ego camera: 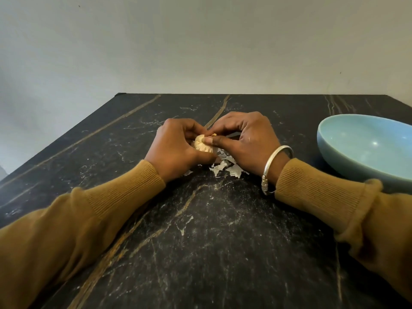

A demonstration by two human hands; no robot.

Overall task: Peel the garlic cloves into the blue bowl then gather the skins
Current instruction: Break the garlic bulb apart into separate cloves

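Mustard sleeves [66,230] lie across the dark marble desk [200,241]. The left hand [178,146] and right hand [247,139] both grip the garlic [200,144] between curled fingers. Torn skins [225,167] lie just beneath. The blue bowl [367,148] stands apart at the right.

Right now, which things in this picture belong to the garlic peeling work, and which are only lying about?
Belongs to the job: the pale garlic bulb, gripped by the left hand and right hand; the round light-blue bowl; the white papery skins.
Only there: the silver metal bangle; the black marble table.
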